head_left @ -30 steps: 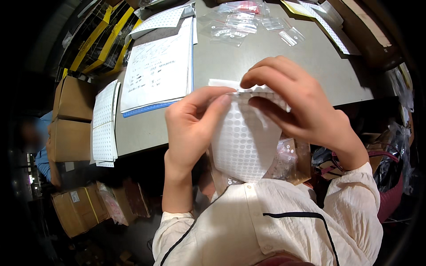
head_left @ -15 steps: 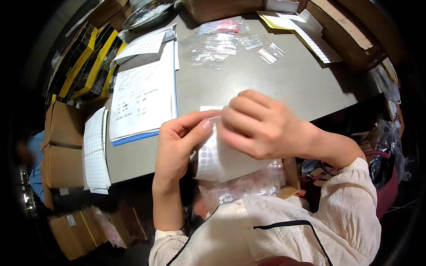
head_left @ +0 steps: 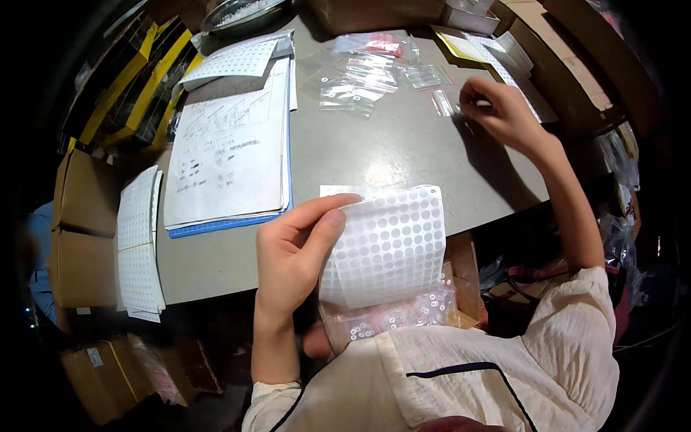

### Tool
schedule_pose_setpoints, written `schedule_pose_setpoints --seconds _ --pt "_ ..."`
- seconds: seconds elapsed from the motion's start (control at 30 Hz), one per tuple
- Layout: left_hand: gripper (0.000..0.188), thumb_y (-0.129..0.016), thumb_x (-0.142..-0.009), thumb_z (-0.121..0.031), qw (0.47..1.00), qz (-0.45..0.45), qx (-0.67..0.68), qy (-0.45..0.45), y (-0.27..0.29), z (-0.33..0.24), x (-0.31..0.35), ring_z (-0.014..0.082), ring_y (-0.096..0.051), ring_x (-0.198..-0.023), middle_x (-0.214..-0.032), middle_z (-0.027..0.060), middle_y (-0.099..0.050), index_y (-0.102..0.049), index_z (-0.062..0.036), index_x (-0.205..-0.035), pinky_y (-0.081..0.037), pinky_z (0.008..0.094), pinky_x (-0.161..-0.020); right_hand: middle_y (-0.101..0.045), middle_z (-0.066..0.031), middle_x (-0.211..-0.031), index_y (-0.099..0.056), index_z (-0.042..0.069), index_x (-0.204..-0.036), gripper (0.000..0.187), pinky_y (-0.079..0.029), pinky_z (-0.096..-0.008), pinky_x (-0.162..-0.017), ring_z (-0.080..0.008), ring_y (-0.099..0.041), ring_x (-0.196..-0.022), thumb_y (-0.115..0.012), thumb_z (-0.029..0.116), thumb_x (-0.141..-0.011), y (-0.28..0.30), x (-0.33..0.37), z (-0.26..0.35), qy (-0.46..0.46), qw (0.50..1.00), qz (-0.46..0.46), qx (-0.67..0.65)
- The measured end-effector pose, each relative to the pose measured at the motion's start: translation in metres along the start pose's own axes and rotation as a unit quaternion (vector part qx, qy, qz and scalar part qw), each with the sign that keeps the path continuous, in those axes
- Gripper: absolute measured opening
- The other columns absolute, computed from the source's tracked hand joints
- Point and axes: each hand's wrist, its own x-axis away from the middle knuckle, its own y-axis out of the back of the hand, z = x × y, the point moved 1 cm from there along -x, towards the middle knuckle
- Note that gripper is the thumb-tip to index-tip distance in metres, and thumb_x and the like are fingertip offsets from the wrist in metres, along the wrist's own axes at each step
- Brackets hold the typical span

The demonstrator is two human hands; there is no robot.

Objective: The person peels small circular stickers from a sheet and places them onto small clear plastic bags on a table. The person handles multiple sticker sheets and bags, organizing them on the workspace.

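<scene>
Pinched in my left hand (head_left: 291, 252), a white grey-dotted paper sheet (head_left: 392, 241) overhangs a brown cardboard box (head_left: 466, 268) holding clear plastic bags of white rings (head_left: 403, 315). My right hand (head_left: 506, 117), its hold unclear, curls near a clear plastic pouch (head_left: 440, 103).

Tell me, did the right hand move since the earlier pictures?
Yes. Against the gray table, the right hand has moved away from the dotted sheet, farther forward and rightward, near a small clear bag.
</scene>
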Motion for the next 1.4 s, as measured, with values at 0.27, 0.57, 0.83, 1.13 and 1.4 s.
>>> schedule_pose_setpoints --seconds 0.27,0.57,0.83,1.13,1.4 --pt "0.021 -0.063 -0.099 -0.006 1.0 0.006 0.011 -0.025 0.003 0.0 0.004 0.0092 -0.064 -0.086 -0.097 0.0068 -0.074 -0.074 0.0048 -0.114 -0.05 0.0224 -0.077 -0.063 -0.0038 -0.081 -0.062 -0.002 -0.1 0.013 -0.051 -0.0257 -0.06 -0.0094 -0.06 -0.067 -0.066 0.007 -0.092 -0.004 0.016 0.069 -0.048 0.984 0.099 -0.141" --pt "0.02 -0.064 -0.097 -0.003 0.998 0.046 -0.015 -0.033 0.008 0.004 0.003 0.009 -0.063 -0.084 -0.096 0.0065 -0.073 -0.074 0.0039 -0.113 -0.049 0.0224 -0.074 -0.065 -0.0141 -0.075 -0.065 -0.004 -0.09 0.018 -0.051 -0.0352 -0.067 -0.0233 -0.066 -0.071 -0.069 0.013 -0.083 0.004 -0.028 0.045 0.016 0.957 0.288 0.041" --pt "0.022 -0.064 -0.096 -0.007 0.996 0.004 0.07 -0.048 0.009 0.001 0.007 0.0094 -0.063 -0.084 -0.094 0.0058 -0.074 -0.075 0.0055 -0.111 -0.048 0.0226 -0.078 -0.065 -0.0079 -0.073 -0.063 -0.001 -0.095 0.032 -0.049 -0.0344 -0.058 -0.019 -0.062 -0.065 -0.08 0.025 -0.086 0.003 -0.027 0.036 -0.075 0.964 0.243 0.077" --pt "0.026 -0.066 -0.095 -0.013 0.977 -0.012 0.189 -0.101 0.023 0.009 0.012 0.0134 -0.066 -0.083 -0.094 0.012 -0.074 -0.073 0.0086 -0.107 -0.048 0.0214 -0.079 -0.062 -0.0026 -0.071 -0.057 0.004 -0.105 0.039 -0.042 -0.0291 -0.049 -0.0111 -0.054 -0.059 -0.075 0.037 -0.093 -0.004 0.004 0.054 -0.166 0.932 0.317 -0.064" --pt "0.027 -0.063 -0.098 -0.011 0.949 -0.005 0.302 -0.091 0.03 0.013 0.012 0.0143 -0.067 -0.083 -0.094 0.016 -0.073 -0.069 0.0121 -0.109 -0.052 0.0235 -0.078 -0.063 -0.0097 -0.066 -0.069 0.003 -0.104 0.032 -0.046 -0.033 -0.056 -0.0177 -0.058 -0.057 -0.069 0.034 -0.097 -0.026 0.001 0.113 0.063 0.946 0.307 -0.081"
